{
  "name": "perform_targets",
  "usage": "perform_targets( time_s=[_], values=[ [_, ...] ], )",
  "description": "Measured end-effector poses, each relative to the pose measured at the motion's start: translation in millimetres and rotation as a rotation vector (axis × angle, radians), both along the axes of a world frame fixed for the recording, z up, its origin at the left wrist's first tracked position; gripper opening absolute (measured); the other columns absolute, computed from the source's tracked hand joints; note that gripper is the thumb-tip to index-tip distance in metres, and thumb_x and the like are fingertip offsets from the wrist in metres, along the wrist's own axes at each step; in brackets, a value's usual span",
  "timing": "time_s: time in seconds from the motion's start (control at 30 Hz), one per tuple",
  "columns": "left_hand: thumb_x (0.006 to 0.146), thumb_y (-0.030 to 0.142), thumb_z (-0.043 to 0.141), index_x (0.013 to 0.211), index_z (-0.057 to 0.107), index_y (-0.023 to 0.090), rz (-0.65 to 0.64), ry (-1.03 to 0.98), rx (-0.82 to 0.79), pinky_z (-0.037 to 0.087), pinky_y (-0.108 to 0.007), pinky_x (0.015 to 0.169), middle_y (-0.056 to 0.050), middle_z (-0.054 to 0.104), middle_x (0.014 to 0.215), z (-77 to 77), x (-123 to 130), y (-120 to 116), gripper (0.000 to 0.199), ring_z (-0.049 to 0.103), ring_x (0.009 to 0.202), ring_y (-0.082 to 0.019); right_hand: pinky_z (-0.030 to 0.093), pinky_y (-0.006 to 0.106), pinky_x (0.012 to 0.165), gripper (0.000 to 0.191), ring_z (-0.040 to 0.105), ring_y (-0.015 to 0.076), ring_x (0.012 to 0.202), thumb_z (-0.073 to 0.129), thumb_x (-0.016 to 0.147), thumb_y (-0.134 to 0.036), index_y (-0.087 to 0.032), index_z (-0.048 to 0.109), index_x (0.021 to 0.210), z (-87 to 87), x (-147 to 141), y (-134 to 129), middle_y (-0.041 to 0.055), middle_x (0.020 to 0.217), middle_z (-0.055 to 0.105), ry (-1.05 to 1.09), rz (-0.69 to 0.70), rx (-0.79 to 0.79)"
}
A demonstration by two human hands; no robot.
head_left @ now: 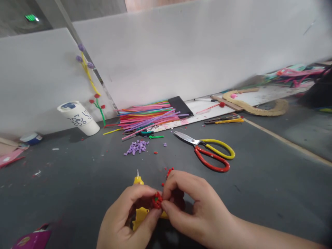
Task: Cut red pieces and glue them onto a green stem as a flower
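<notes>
Near the front edge of the view, my left hand (pixel 129 215) pinches a small red flower-like piece (pixel 157 200) with a bit of green at its middle. The thumb and forefinger of my right hand (pixel 193 204) close on the right side of the same piece. Whether a separate bit is between those fingertips I cannot make out. Partly hidden under my hands lies a yellow glue gun (pixel 138 180), its metal tip pointing away from me. Just beyond my right fingers are loose red bits (pixel 169 172), some covered by the hand.
Scissors (pixel 202 142) with red and yellow handles lie beyond my right hand. Further back are cut purple bits (pixel 136 147), many coloured pipe cleaners (pixel 150 116), a cutter knife (pixel 228 120), a white cup (pixel 79 118) and a curved tan form (pixel 255 108). A white partition (pixel 181 52) stands behind.
</notes>
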State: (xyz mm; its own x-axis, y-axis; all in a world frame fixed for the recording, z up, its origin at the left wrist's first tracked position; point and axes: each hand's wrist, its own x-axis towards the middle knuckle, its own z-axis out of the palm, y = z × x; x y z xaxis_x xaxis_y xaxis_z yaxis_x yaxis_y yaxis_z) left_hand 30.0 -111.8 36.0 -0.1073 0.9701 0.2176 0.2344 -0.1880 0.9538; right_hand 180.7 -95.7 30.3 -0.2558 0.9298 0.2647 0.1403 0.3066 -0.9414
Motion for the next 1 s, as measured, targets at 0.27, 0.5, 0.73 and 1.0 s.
perform_targets(
  time_s=[0.27,0.5,0.73,1.0],
  values=[
    [0.065,0.012,0.069,0.072,0.072,0.03,-0.044,-0.041,-0.046,0.052,-0.014,0.059,0.008,0.071,0.067,0.2,-1,1,0.02,0.065,0.06,-0.01,0.039,0.017,0.044,0.006,0.046,0.0086,0.049,0.052,0.069,-0.013,-0.019,0.053,0.067,3.5,0,1,-0.0027,0.059,0.054,0.053,0.043,-0.109],
    [0.065,0.012,0.069,0.072,0.072,0.031,-0.035,-0.054,-0.066,0.05,-0.012,0.058,0.008,0.071,0.067,-0.9,1,1,0.02,0.065,0.059,-0.009,0.039,0.017,0.045,0.007,0.047,0.0083,0.049,0.054,0.07,-0.013,-0.018,0.053,0.066,-1.4,0,2,-0.0027,0.059,0.055,0.015,0.009,-0.031],
    [0.065,0.013,0.068,0.072,0.072,0.032,-0.06,-0.017,-0.073,0.05,-0.013,0.058,0.009,0.071,0.066,-0.4,-2,2,0.021,0.065,0.06,-0.009,0.039,0.017,0.05,0.011,0.048,0.0077,0.052,0.053,0.07,-0.008,-0.018,0.053,0.068,-6.2,2,1,-0.0037,0.061,0.053,-0.092,-0.043,0.253],
    [0.064,0.012,0.068,0.069,0.072,0.029,-0.089,0.018,-0.108,0.05,-0.015,0.056,0.007,0.07,0.064,1.8,-5,4,0.018,0.064,0.057,-0.01,0.038,0.018,0.051,0.012,0.048,0.0085,0.055,0.053,0.071,-0.009,-0.02,0.049,0.069,-6.8,3,4,-0.004,0.064,0.053,-0.159,-0.03,0.289]
  ],
)
